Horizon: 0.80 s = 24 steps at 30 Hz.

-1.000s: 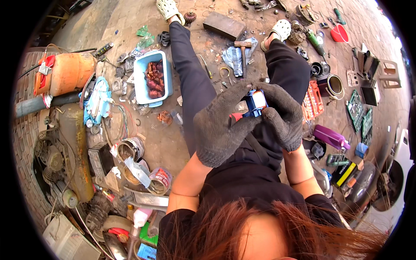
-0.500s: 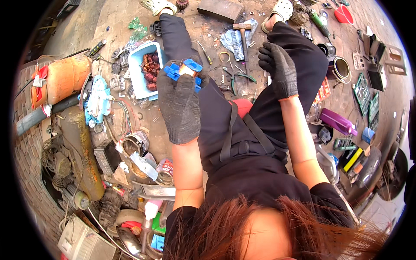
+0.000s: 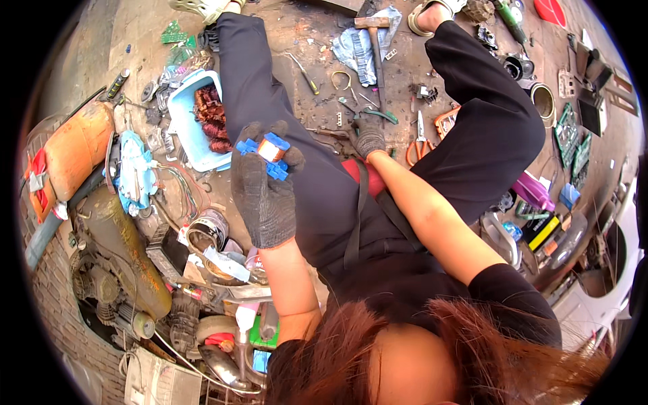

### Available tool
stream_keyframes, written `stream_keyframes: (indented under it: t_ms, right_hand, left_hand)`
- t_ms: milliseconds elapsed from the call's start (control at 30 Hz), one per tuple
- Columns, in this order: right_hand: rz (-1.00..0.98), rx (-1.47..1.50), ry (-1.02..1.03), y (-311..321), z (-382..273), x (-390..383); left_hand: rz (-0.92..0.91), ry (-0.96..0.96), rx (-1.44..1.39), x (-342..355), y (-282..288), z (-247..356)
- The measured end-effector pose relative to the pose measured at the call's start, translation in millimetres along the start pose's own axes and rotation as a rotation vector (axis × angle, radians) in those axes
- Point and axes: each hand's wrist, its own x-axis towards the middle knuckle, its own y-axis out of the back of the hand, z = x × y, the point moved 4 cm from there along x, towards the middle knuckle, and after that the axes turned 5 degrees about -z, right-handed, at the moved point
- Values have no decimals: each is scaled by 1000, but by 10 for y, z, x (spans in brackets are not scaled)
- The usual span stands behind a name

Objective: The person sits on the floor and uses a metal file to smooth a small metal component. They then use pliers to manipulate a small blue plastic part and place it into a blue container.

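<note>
My left hand (image 3: pixel 263 202), in a dark knitted glove, is raised above my left thigh. Its fingers are closed around a copper coil with blue plastic end pieces (image 3: pixel 271 151). My right hand (image 3: pixel 370 140), gloved alike, is down at the floor between my legs. It lies at green-handled pliers (image 3: pixel 385 116), partly covering them; its fingertips are hidden, so their grip is unclear. Left of my left leg, a light blue tub (image 3: pixel 181 125) contains reddish-brown copper windings (image 3: pixel 212 118).
Beyond the pliers a hammer (image 3: pixel 375 50) rests on a blue cloth (image 3: pixel 351 50). Orange-handled scissors (image 3: pixel 420 145) lie near my right leg, and a screwdriver (image 3: pixel 307 77) near my left. An orange gas cylinder (image 3: pixel 81 145) and open cans (image 3: pixel 209 226) crowd the left side.
My right hand has gone from above my right thigh down and left to the pliers. My left hand has shifted slightly toward me with the coil, which is now turned. The view has shifted too.
</note>
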Motion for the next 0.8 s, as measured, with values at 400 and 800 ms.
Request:
stream_keyframes:
  t_ms: [400, 800]
  right_hand:
    - [407, 59, -1268, 512, 1450, -233]
    - [58, 718, -1122, 21, 1667, 27]
  left_hand:
    - [51, 71, 18, 380, -128, -251]
    - [120, 55, 53, 405, -353, -279]
